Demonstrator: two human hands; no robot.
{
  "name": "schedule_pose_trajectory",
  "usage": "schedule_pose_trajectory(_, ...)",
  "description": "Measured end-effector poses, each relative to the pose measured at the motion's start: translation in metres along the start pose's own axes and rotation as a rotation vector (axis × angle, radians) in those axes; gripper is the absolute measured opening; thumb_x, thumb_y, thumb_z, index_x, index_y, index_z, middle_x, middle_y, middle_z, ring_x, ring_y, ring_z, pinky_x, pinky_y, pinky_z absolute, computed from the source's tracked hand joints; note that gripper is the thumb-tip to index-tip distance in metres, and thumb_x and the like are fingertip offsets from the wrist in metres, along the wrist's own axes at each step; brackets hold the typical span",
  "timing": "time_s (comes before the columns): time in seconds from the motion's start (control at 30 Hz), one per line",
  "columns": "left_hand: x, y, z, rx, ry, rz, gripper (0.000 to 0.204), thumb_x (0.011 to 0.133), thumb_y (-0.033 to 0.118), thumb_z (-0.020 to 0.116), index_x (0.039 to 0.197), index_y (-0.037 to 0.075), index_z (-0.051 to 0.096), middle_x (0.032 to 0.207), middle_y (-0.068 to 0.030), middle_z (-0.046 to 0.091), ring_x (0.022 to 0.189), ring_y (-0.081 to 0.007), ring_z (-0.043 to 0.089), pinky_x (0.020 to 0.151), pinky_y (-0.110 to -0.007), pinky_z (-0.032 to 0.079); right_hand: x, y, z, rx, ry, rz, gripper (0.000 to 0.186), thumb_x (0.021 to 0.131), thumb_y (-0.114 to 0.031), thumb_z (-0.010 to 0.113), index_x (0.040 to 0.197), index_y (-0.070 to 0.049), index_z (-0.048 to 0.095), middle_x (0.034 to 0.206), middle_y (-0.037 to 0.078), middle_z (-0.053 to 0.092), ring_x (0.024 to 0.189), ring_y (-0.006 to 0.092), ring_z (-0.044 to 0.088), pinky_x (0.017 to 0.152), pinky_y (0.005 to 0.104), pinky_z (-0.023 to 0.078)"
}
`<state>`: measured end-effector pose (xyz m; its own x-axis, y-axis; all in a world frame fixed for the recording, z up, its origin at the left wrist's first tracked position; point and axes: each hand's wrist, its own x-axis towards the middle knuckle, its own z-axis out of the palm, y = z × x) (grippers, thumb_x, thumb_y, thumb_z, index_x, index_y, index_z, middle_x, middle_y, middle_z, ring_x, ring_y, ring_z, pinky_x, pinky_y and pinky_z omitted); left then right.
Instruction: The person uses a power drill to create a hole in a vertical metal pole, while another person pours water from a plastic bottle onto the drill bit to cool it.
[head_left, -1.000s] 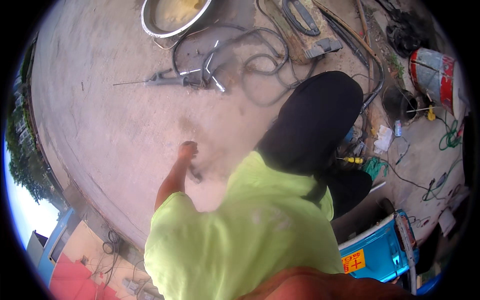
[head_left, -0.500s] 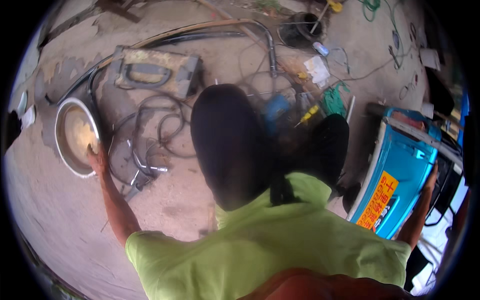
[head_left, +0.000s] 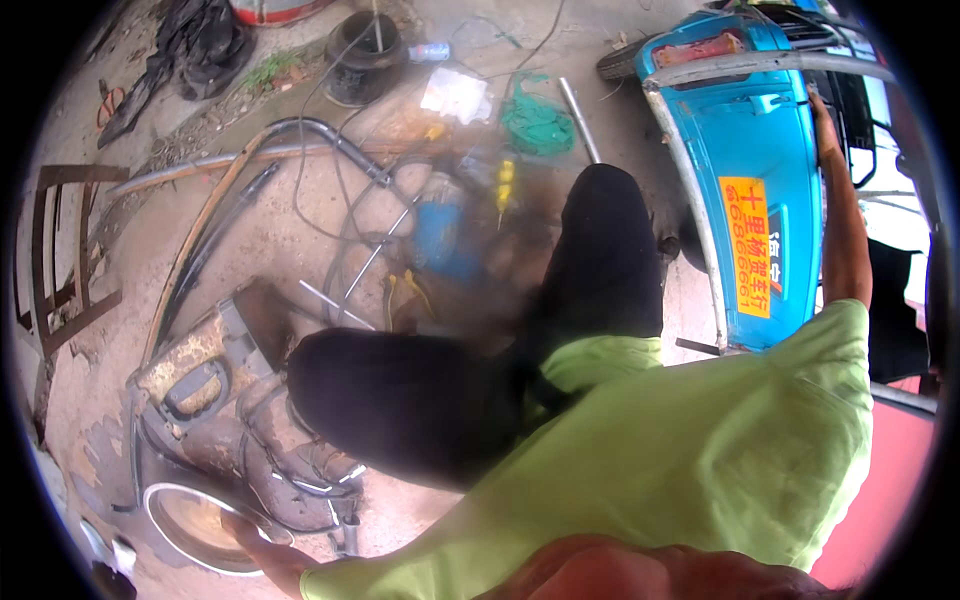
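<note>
At the lower left my left hand reaches over the rim of a round metal basin; its fingers are too blurred to read. On the far right my right hand grips the edge of a blue vehicle, tipped on its side, with an orange sticker and a grey metal bar. Between them are my bent dark-clad legs. Just above the basin lie a worn metal machine with a handle, looped black hoses and several bright metal pieces.
Ahead on the concrete are long pipes, a blue tool, yellow-handled tools, green cloth, white paper, a dark pot and black sheeting. A rusty frame stands far left.
The view has swung toward the vehicle. My left hand went from low over the ground to the basin; my right hand has come onto the vehicle's edge and slid farther along it.
</note>
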<state>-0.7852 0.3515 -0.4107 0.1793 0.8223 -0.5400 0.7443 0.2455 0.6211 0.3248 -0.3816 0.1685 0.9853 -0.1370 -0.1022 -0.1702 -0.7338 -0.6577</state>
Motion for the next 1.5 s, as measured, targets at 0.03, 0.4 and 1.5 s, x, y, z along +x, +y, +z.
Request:
schedule_pose_trajectory(0.03, 0.007, 0.009, 0.002, -0.092, 0.056, -0.104, 0.048, 0.103, 0.041, 0.051, 0.121, -0.001, 0.066, 0.11, -0.0083, 0.068, 0.095, -0.021, 0.062, 0.081, -0.038, 0.053, 0.001, -0.001, -0.009, 0.012, -0.013, 0.003, 0.076, 0.096, -0.063, 0.055, 0.143, -0.004, 0.056, 0.136, 0.016, 0.063, 0.118, 0.0255, 0.062, 0.107, 0.037, 0.046)
schedule_pose_trajectory(0.4, -0.003, 0.169, -0.013, -0.762, 0.096, -0.341, 0.036, 0.105, 0.044, 0.053, 0.092, 0.012, 0.061, 0.081, -0.0011, 0.06, 0.071, -0.0159, 0.057, 0.062, -0.031, 0.047, -0.034, -0.01, 0.012, -0.16, -0.055, -0.164, 0.082, 0.095, -0.07, 0.05, 0.146, -0.005, 0.055, 0.14, 0.024, 0.06, 0.118, 0.0329, 0.066, 0.106, 0.0449, 0.048)
schedule_pose_trajectory(1.5, -0.181, 0.719, 0.413, -0.972, -0.841, 0.074, 0.041, 0.104, 0.035, 0.059, 0.114, -0.004, 0.065, 0.103, -0.0168, 0.071, 0.091, -0.0307, 0.071, 0.079, -0.037, 0.061, -0.008, 0.013, -0.001, -0.107, -0.27, -0.403, 0.075, 0.093, -0.069, 0.057, 0.135, -0.007, 0.065, 0.13, 0.02, 0.067, 0.114, 0.0312, 0.067, 0.102, 0.0422, 0.05)
